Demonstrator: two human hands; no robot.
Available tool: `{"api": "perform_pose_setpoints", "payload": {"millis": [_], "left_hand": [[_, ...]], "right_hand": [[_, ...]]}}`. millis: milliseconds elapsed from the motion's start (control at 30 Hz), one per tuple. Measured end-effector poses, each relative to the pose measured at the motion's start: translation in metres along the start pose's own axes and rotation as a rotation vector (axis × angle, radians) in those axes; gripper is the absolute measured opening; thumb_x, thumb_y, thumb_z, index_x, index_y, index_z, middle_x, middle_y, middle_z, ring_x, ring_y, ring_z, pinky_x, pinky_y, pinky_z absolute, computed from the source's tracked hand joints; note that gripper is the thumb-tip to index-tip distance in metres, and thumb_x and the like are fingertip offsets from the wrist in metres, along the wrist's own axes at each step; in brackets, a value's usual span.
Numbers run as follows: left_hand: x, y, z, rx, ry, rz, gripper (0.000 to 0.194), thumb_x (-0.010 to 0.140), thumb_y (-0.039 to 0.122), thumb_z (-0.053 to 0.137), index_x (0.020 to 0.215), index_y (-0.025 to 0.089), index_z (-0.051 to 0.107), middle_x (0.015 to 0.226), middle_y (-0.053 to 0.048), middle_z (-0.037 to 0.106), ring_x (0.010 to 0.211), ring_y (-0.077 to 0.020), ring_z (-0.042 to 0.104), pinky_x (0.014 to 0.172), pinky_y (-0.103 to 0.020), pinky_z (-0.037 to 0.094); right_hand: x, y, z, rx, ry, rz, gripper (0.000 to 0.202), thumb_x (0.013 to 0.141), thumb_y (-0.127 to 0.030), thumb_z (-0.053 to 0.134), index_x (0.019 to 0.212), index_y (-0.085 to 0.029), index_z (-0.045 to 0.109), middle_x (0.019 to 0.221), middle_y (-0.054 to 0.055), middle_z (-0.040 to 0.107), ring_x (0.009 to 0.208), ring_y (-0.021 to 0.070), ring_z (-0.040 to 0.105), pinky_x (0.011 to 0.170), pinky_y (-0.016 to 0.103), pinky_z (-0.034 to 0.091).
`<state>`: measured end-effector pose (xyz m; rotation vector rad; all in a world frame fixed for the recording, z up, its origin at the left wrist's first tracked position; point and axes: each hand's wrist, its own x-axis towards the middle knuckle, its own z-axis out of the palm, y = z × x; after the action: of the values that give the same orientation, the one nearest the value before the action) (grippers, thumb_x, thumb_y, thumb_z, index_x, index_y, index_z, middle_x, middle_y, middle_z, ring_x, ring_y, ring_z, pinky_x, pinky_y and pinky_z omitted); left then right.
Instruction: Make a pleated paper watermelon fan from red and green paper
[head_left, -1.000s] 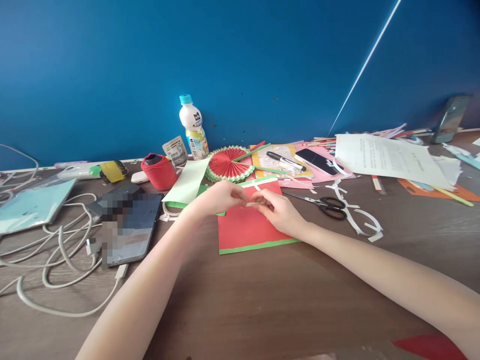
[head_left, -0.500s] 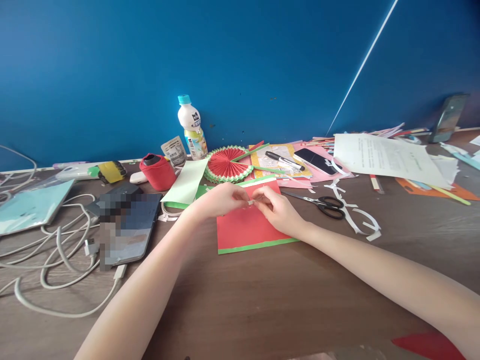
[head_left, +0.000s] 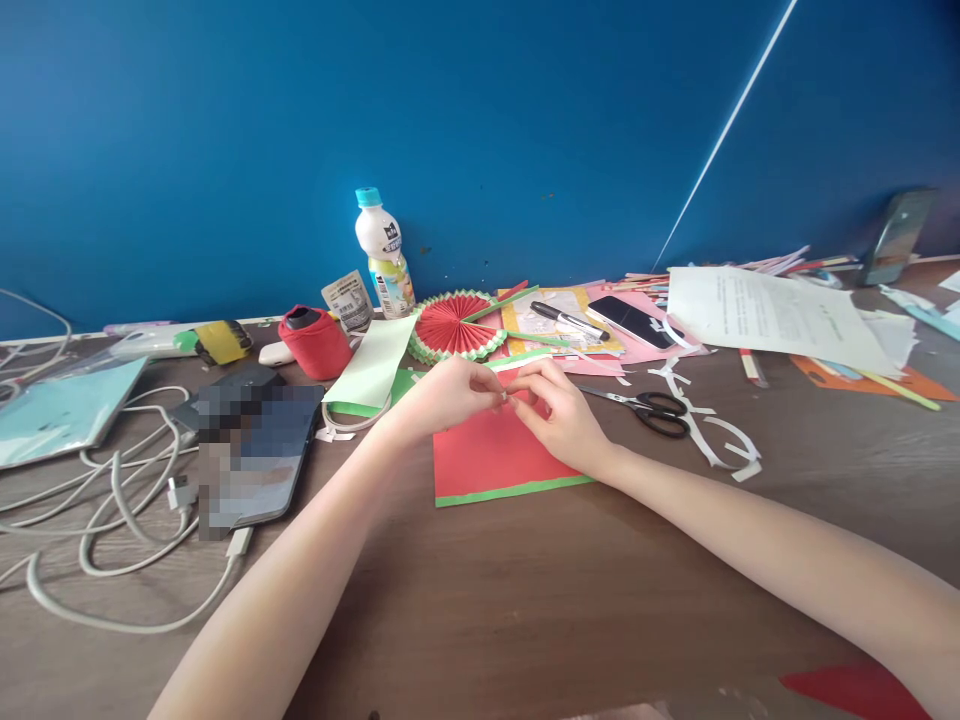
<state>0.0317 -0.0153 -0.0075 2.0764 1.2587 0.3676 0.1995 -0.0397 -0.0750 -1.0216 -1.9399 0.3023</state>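
Over a red sheet of paper [head_left: 495, 460] with green borders, my two hands meet fingertip to fingertip. My left hand [head_left: 461, 390] is closed in a pinch, and so is my right hand [head_left: 551, 405]. Between them is a small white strip [head_left: 504, 396], mostly covered by the fingers. A white band shows along the sheet's far edge, next to the green. Just behind lies a folded paper fan [head_left: 457, 328], red with a pale green zigzag rim. Black-handled scissors [head_left: 660, 412] rest to the right of my right hand.
A pale green sheet [head_left: 371, 358], a red-wrapped roll [head_left: 319, 345] and a bottle [head_left: 386, 260] stand or lie at the back left. Looped white cables [head_left: 124, 500] surround a tablet [head_left: 277, 460]. White paper scraps [head_left: 709, 440], a phone [head_left: 634, 322] and a marker [head_left: 566, 320] lie rightward.
The fingertips of both hands have drawn closer together, and less of the small white strip shows between them. The red sheet stays in place.
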Motion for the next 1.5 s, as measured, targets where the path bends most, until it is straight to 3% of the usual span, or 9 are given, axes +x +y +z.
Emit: {"api": "perform_pose_setpoints", "payload": {"millis": [133, 733, 867, 1033, 1200, 1333, 1500], "left_hand": [[-0.001, 0.004, 0.002, 0.065, 0.046, 0.017, 0.025, 0.068, 0.028, 0.049, 0.073, 0.019, 0.071, 0.064, 0.001, 0.065, 0.046, -0.0074, 0.043, 0.046, -0.021, 0.032], [-0.002, 0.006, 0.004, 0.151, 0.042, 0.021, 0.027, 0.068, 0.023, 0.046, 0.072, 0.020, 0.073, 0.064, 0.000, 0.067, 0.046, -0.0081, 0.043, 0.048, -0.022, 0.032], [0.000, 0.002, 0.003, 0.124, 0.018, 0.004, 0.028, 0.068, 0.026, 0.046, 0.075, 0.021, 0.073, 0.065, 0.001, 0.067, 0.044, -0.0076, 0.041, 0.045, -0.022, 0.030], [0.000, -0.002, -0.004, 0.077, -0.042, -0.014, 0.025, 0.069, 0.031, 0.050, 0.075, 0.022, 0.072, 0.071, 0.002, 0.068, 0.055, -0.0106, 0.050, 0.046, -0.021, 0.034], [-0.004, -0.002, -0.020, 0.062, -0.053, -0.018, 0.020, 0.067, 0.028, 0.054, 0.074, 0.020, 0.071, 0.079, 0.002, 0.070, 0.074, -0.0144, 0.059, 0.062, -0.021, 0.042], [-0.006, -0.003, -0.027, 0.006, -0.056, -0.059, 0.027, 0.067, 0.028, 0.055, 0.090, 0.019, 0.068, 0.078, 0.001, 0.070, 0.077, -0.0161, 0.061, 0.068, -0.023, 0.044], [-0.005, -0.011, -0.028, -0.179, -0.161, -0.023, 0.039, 0.071, 0.028, 0.055, 0.108, 0.019, 0.060, 0.083, -0.001, 0.070, 0.082, -0.0158, 0.062, 0.075, -0.025, 0.045]], "right_hand": [[0.000, 0.002, 0.001, -0.003, 0.007, -0.023, 0.011, 0.082, -0.017, 0.048, 0.085, -0.019, 0.058, 0.089, 0.005, 0.052, 0.076, 0.0145, 0.052, 0.061, 0.027, 0.045], [0.000, 0.004, 0.001, 0.006, 0.002, -0.059, 0.016, 0.083, -0.015, 0.047, 0.085, -0.017, 0.062, 0.084, 0.005, 0.054, 0.067, 0.0131, 0.050, 0.057, 0.027, 0.042], [-0.001, 0.004, 0.001, 0.023, 0.002, -0.063, 0.017, 0.083, -0.013, 0.046, 0.086, -0.017, 0.062, 0.085, 0.005, 0.054, 0.068, 0.0130, 0.050, 0.059, 0.027, 0.042], [0.001, 0.003, 0.000, 0.061, 0.016, -0.020, 0.016, 0.082, -0.012, 0.046, 0.084, -0.018, 0.060, 0.084, 0.004, 0.053, 0.067, 0.0118, 0.049, 0.058, 0.026, 0.042], [0.013, 0.010, -0.010, 0.056, 0.148, 0.073, 0.013, 0.083, -0.022, 0.048, 0.078, -0.018, 0.060, 0.081, 0.003, 0.052, 0.070, 0.0120, 0.050, 0.058, 0.025, 0.042], [0.028, 0.030, -0.025, 0.052, 0.330, 0.156, 0.012, 0.080, -0.025, 0.051, 0.074, -0.018, 0.059, 0.081, 0.003, 0.053, 0.072, 0.0135, 0.051, 0.062, 0.027, 0.044], [0.036, 0.064, -0.040, 0.065, 0.452, 0.393, 0.011, 0.075, -0.024, 0.053, 0.068, -0.017, 0.059, 0.078, 0.002, 0.049, 0.060, 0.0116, 0.049, 0.059, 0.029, 0.042]]}}
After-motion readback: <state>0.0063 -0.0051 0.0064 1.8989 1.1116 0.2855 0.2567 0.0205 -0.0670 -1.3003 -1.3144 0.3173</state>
